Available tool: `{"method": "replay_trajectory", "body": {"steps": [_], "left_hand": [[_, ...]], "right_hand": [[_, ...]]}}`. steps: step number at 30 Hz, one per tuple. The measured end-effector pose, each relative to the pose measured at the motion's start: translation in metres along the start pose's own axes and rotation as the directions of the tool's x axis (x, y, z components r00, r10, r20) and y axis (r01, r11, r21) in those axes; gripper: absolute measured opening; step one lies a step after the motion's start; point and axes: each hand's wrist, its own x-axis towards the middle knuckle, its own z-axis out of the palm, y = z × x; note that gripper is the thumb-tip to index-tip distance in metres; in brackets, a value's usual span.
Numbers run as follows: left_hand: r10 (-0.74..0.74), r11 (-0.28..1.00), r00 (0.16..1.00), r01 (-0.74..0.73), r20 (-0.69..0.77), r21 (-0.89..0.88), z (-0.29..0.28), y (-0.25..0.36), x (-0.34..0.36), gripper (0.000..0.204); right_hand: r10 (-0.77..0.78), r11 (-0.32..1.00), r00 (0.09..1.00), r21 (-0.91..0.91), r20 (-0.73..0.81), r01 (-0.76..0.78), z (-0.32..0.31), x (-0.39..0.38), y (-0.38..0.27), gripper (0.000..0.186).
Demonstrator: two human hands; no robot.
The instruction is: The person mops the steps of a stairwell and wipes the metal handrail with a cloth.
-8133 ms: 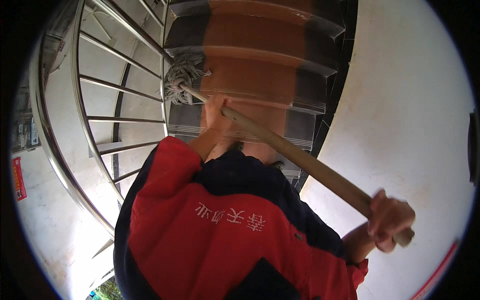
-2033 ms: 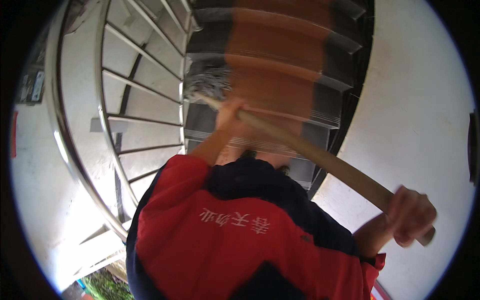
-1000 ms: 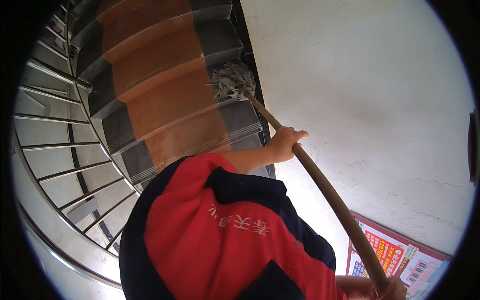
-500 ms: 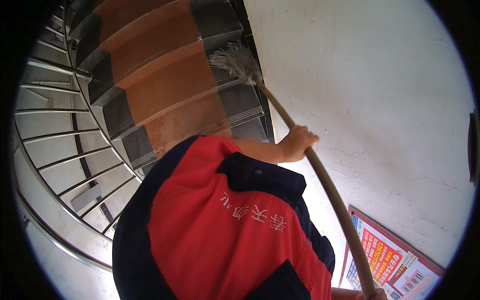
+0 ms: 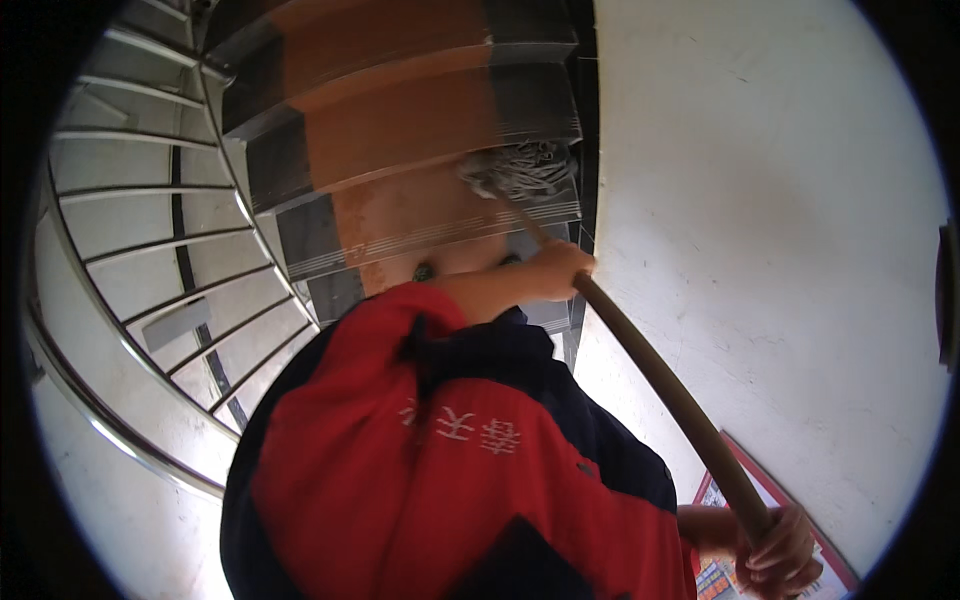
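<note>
A mop with a wooden handle (image 5: 655, 370) slants across the view, from the stairs to the lower right. Its grey string head (image 5: 530, 170) lies on the dark right side of a step, close to the wall, with strands spilling toward the brown middle. My left hand (image 5: 560, 270) is closed round the handle a short way behind the mop head. Farther back, near the lower right edge, my right hand (image 5: 780, 555) wraps the upper part of the handle. My red and navy jacket (image 5: 450, 430) hides much of the nearest steps.
Stairs (image 5: 400, 130) with a brown middle and dark sides rise ahead. A curved metal railing (image 5: 235, 185) runs along the left. On the right stands a white wall (image 5: 760, 200), bearing a red-framed poster (image 5: 735, 455) low down. My dark shoe tips (image 5: 424, 272) show beyond my left forearm.
The mop head has come nearer, down to a lower step, and its strands have spread. My right hand has come further into view, while both hands keep hold of the handle.
</note>
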Motion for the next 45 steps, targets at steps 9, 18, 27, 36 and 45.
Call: {"method": "replay_trajectory", "body": {"steps": [9,18,27,36,45], "left_hand": [[-0.508,0.815,0.841,0.54,-0.187,0.212,-0.142,-0.129,-0.21,0.02],[-0.145,0.976,0.939,0.188,-0.311,0.111,-0.08,-0.048,-0.14,0.017],[-0.18,0.983,0.947,0.165,-0.265,-0.077,-0.063,-0.079,-0.149,0.015],[-0.334,0.902,0.784,0.427,-0.523,0.064,-0.115,-0.165,-0.303,0.019],[-0.167,0.917,0.69,0.372,-0.705,0.146,0.012,-0.141,-0.253,0.016]], "right_hand": [[0.544,0.836,0.821,0.032,-0.175,-0.547,0.003,-0.092,0.144,0.014],[0.303,0.952,0.936,0.108,-0.178,-0.288,-0.027,-0.012,0.013,0.02],[0.273,0.952,0.962,0.142,-0.005,-0.27,0.063,-0.014,0.044,0.027],[0.532,0.847,0.847,-0.01,0.006,-0.532,0.098,-0.093,0.134,0.021],[0.433,0.879,0.899,0.251,-0.061,-0.406,-0.025,-0.178,0.078,0.021]]}}
